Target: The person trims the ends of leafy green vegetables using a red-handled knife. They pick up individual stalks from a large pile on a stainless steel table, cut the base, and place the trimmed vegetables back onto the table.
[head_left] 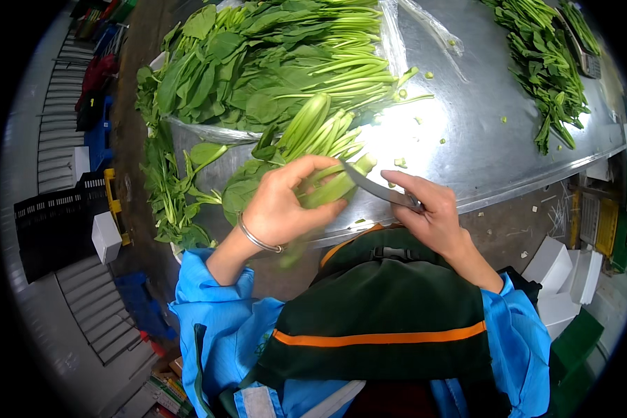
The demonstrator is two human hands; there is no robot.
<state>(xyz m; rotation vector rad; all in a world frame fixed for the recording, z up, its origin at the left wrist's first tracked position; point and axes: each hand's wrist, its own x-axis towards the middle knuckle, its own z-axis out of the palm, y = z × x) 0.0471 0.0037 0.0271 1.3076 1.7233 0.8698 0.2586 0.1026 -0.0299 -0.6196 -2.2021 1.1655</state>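
My left hand [292, 201] is closed around the stalks of a leafy green vegetable [326, 192], whose pale cut base points up to the right. In my right hand [428, 204] is a knife with a dark curved blade [373, 187], which lies against the stalks near that base. Just beyond my left hand rests a small bunch of the same greens [305, 128]. A large pile of leafy greens [271, 68] lies behind it on clear plastic film [392, 36], stems toward the right.
Small stem offcuts [400, 163] are scattered on the metal table [480, 125]. Loose leaves [172, 193] lie at its left end. More greens [548, 73] lie at the far right beside a device with keys [590, 65]. White foam boxes [548, 266] stand on the floor at right.
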